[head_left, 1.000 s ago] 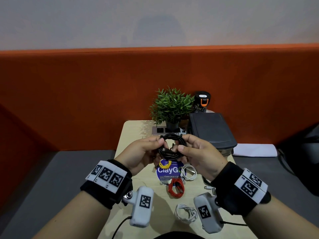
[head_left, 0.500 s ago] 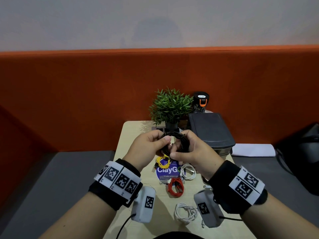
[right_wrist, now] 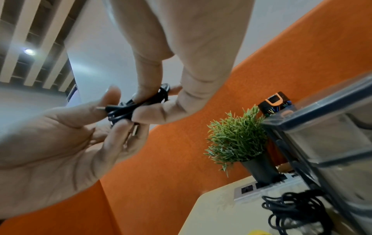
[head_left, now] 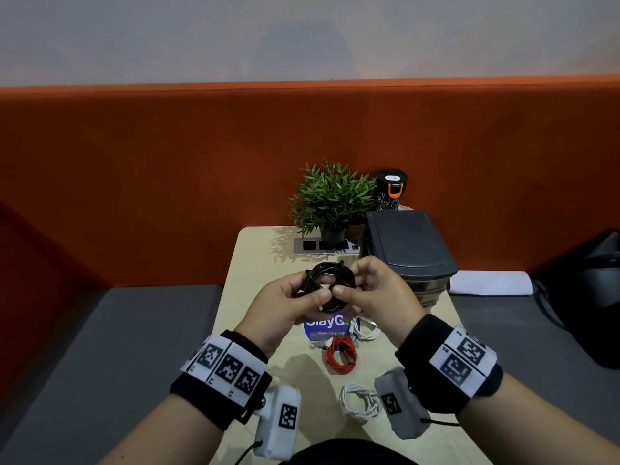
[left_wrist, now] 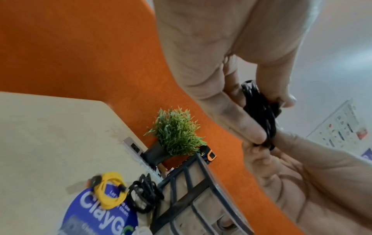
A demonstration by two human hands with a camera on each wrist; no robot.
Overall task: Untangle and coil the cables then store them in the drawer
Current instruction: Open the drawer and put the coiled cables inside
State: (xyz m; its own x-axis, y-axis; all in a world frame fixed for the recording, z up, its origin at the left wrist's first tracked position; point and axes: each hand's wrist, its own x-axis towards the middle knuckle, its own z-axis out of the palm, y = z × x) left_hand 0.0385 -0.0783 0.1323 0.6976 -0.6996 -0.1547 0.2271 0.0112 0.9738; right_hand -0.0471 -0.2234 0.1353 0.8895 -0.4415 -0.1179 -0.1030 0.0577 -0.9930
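Observation:
A black cable coil (head_left: 330,284) is held above the table between both hands. My left hand (head_left: 310,293) pinches its left side, thumb in front. My right hand (head_left: 350,280) pinches its right side. In the left wrist view the coil (left_wrist: 261,114) sits between the left thumb and fingers. The right wrist view shows the coil (right_wrist: 138,106) with a plug end sticking out toward the left palm. On the table lie a red cable (head_left: 340,355), two white cables (head_left: 366,330) (head_left: 358,401), a yellow cable (left_wrist: 111,188) and another black cable (left_wrist: 145,195). The dark drawer unit (head_left: 409,245) stands at the right.
A potted plant (head_left: 330,196) and a black bottle (head_left: 391,189) stand at the table's far edge, with a socket strip (head_left: 308,246) in front of the plant. A blue round sticker (head_left: 323,327) lies under the cables. Orange panels and grey seats surround the small table (head_left: 261,263).
The hands have turned the black coil between their fingers, so its loop faces the camera again. The yellow cable is now hidden behind the hands in the head view.

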